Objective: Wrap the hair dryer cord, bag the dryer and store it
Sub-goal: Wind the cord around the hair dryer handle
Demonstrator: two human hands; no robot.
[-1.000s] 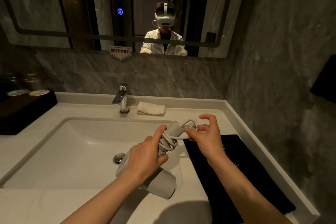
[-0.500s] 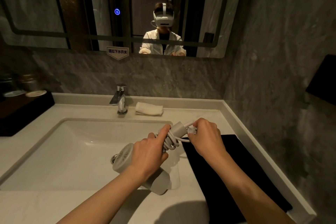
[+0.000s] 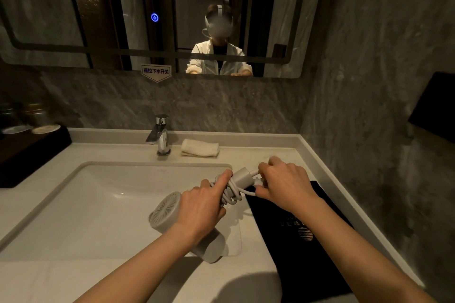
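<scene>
A light grey hair dryer is held over the right side of the sink, its round rear grille facing left. My left hand grips it where the body meets the handle. White cord is wound in several loops around the handle. My right hand is closed on the cord's end at the tip of the handle; the plug is hidden in my fingers. A flat black bag with a gold emblem lies on the counter to the right, under my right forearm.
A white sink basin fills the counter's middle, with a chrome faucet and a folded white cloth behind it. A dark tray with cups stands at the left. Stone walls close the back and right.
My right hand went from open fingers to closed on the cord end by the handle tip. The dryer shifted slightly left and tilted, showing more of its rear grille.
</scene>
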